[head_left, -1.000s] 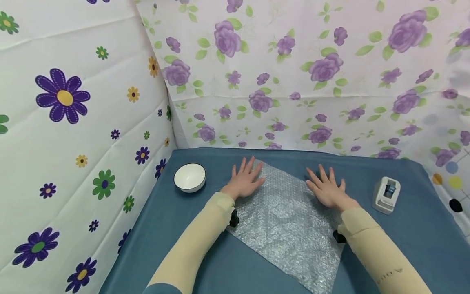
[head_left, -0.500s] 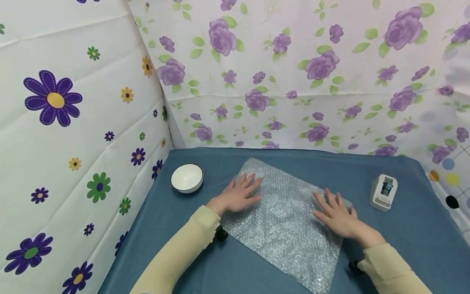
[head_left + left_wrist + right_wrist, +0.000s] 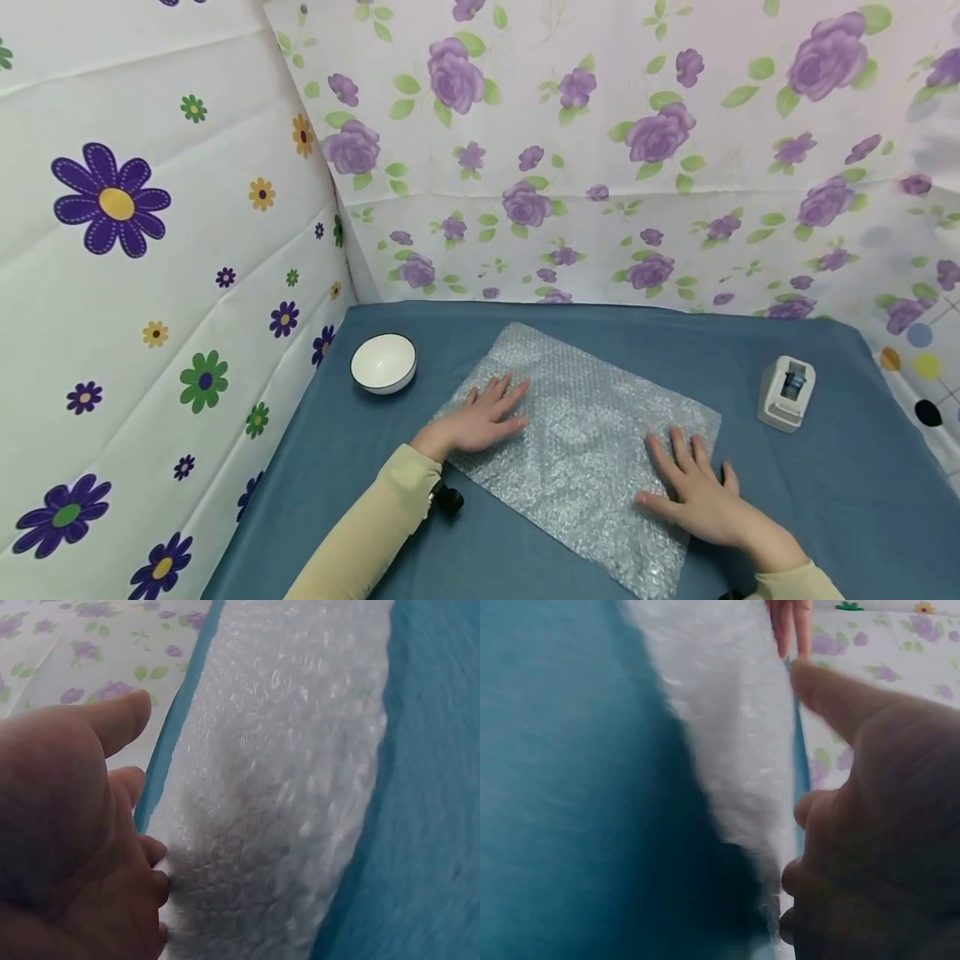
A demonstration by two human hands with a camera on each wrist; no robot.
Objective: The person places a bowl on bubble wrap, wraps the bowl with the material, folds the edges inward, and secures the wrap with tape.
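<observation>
A sheet of clear bubble wrap (image 3: pixel 581 433) lies spread at a slant on the blue cloth, slightly crinkled. Over its left part is my left hand (image 3: pixel 480 421), palm down with the fingers spread. My right hand (image 3: pixel 701 496) is at the sheet's right edge, its fingers straight and apart. In the left wrist view the bubble wrap (image 3: pixel 277 765) runs past the fingertips, and nothing is gripped. The right wrist view shows the right hand (image 3: pixel 877 802) beside the sheet's edge, with part of the other hand beyond. Whether the fingers press on the sheet I cannot tell.
A white bowl with a dark rim (image 3: pixel 383 364) stands at the left of the blue-covered table (image 3: pixel 847 492). On the right is a small white tape dispenser (image 3: pixel 786 393). Flowered curtains (image 3: pixel 585 167) hang behind and to the left.
Both hands have drawn back toward me over the bubble wrap, the right one farther. The sheet's upper corners now show. The bowl and dispenser stay in place.
</observation>
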